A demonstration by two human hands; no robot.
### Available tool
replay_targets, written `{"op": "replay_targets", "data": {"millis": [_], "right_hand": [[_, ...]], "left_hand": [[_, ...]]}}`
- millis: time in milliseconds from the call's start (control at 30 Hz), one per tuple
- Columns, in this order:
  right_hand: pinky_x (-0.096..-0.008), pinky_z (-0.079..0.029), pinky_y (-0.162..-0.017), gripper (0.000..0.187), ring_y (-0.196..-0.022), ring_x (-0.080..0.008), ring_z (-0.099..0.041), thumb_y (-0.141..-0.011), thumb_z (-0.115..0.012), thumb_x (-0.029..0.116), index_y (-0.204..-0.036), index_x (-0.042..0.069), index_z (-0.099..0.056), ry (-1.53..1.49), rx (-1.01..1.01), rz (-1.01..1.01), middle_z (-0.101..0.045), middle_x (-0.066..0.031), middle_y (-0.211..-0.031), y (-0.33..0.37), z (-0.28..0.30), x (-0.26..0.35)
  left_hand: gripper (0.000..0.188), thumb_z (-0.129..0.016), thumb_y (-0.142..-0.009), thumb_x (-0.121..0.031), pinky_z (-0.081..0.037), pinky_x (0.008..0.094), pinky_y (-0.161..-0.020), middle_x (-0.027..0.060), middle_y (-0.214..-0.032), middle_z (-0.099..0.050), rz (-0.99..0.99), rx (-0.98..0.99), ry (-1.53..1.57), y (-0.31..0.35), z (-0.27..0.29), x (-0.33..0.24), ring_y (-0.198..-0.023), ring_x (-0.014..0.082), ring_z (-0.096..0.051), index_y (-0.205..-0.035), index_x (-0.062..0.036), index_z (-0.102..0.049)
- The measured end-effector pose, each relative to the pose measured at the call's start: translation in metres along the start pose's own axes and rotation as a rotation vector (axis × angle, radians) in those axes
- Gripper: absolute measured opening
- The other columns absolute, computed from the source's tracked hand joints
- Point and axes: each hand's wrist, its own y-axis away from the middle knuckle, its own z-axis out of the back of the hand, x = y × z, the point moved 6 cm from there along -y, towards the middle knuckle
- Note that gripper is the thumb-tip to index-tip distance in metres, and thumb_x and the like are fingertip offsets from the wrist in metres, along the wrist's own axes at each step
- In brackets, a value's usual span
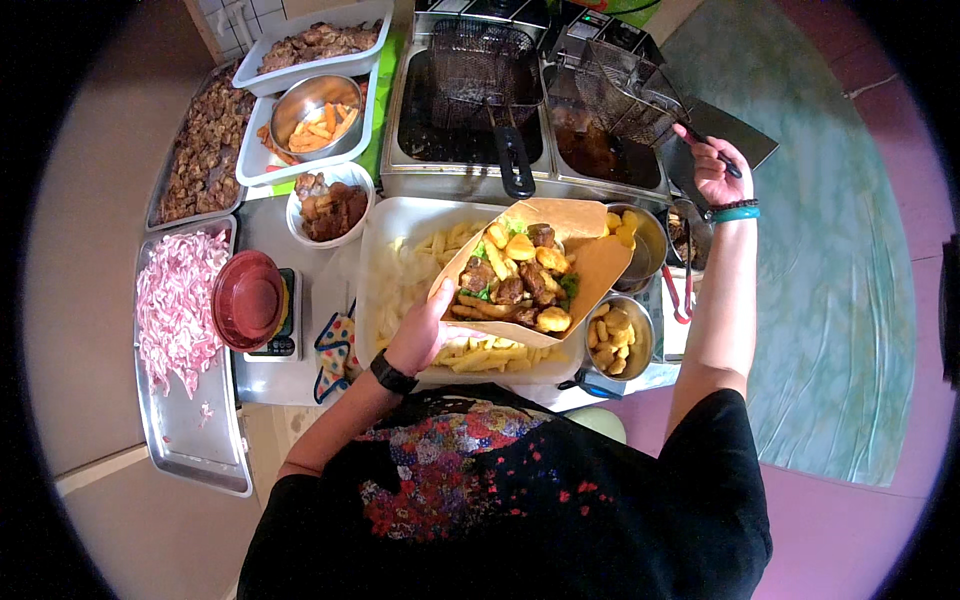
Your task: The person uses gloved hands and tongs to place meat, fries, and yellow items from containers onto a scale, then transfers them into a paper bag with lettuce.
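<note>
My left hand is closed on the left side of a brown paper food box, its flaps standing up. Inside the box lie browned meat chunks, fries, round yellow nuggets and bits of green leaf. The box is held above a white plastic tub of pale fries. At the right, my right hand grips the black handle of a wire fryer basket. That basket is tilted over the right well of the fryer, where brown oil shows. From here the basket's contents cannot be made out.
A second fryer basket rests over the left well. Metal pots with nuggets and red-handled tongs stand right of the tub. Leftward are a scale under red bowls, a tray of sliced pink meat and a bowl of cooked meat.
</note>
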Motion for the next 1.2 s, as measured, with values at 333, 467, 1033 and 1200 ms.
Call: {"op": "replay_targets", "data": {"millis": [333,467,1033,1200], "right_hand": [[-0.0254,-0.044,-0.045,0.057,-0.052,-0.0183,-0.051,-0.085,-0.040,0.022,-0.129,-0.007,-0.019,-0.140,0.001,0.007,-0.051,-0.0110,-0.066,-0.004,0.050,-0.022],[-0.0234,-0.046,-0.047,0.063,-0.054,-0.0144,-0.051,-0.086,-0.041,0.033,-0.129,-0.007,-0.018,-0.255,-0.271,0.216,-0.049,-0.0076,-0.066,0.004,0.083,-0.041],[-0.0424,-0.049,-0.063,0.041,-0.074,-0.0307,-0.061,-0.082,-0.037,0.010,-0.121,0.019,-0.044,2.846,0.365,-0.545,-0.060,-0.0153,-0.084,-0.029,-0.094,-0.213],[-0.0367,-0.049,-0.069,0.051,-0.081,-0.0280,-0.061,-0.081,-0.042,0.011,-0.130,0.019,-0.031,2.923,0.249,-0.682,-0.061,-0.0132,-0.089,-0.039,-0.089,-0.231]], "left_hand": [[0.049,-0.029,-0.092,-0.035,-0.042,0.0444,-0.086,0.0102,-0.131,-0.032,-0.015,0.051,-0.066,0.005,0.001,0.000,-0.112,0.0286,-0.043,-0.130,-0.0046,-0.024],[0.049,-0.030,-0.092,-0.035,-0.042,0.0465,-0.086,0.0100,-0.131,-0.032,-0.019,0.046,-0.048,0.007,0.006,0.003,-0.113,0.0281,-0.042,-0.130,-0.0050,-0.024],[0.049,-0.032,-0.092,-0.034,-0.048,0.0412,-0.079,0.0094,-0.127,-0.037,-0.035,0.094,-0.160,0.017,-0.012,-0.007,-0.111,0.0234,-0.044,-0.130,-0.0041,-0.025],[0.049,-0.032,-0.092,-0.034,-0.049,0.0421,-0.079,0.0092,-0.128,-0.036,-0.051,0.122,-0.150,0.023,-0.017,-0.008,-0.112,0.0228,-0.044,-0.130,-0.0043,-0.025]]}}
